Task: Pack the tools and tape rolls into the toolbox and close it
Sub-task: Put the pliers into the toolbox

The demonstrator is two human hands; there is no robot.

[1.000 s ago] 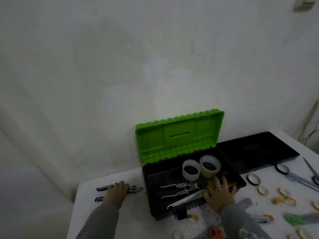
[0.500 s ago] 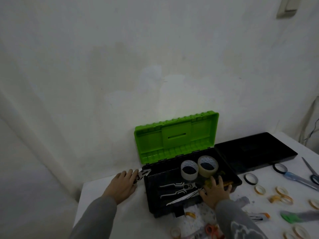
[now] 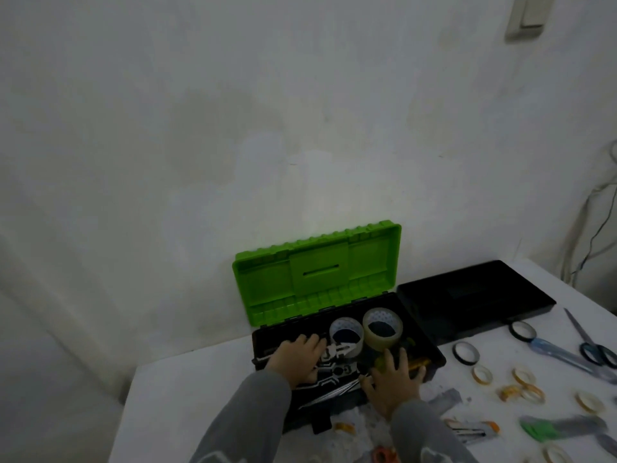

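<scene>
Your left hand (image 3: 297,360) covers silver pliers (image 3: 337,350) in the black green-lidded toolbox (image 3: 427,342), grip unclear. Your right hand (image 3: 394,384) lies flat. Little tape rings (image 3: 482,374) wait outside.

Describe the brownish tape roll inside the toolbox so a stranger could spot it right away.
Find the black toolbox with the raised green lid by the wall. Two wide tape rolls stand at its back. Yours is the brownish tape roll on the right; the whitish roll beside it is paler.
</scene>
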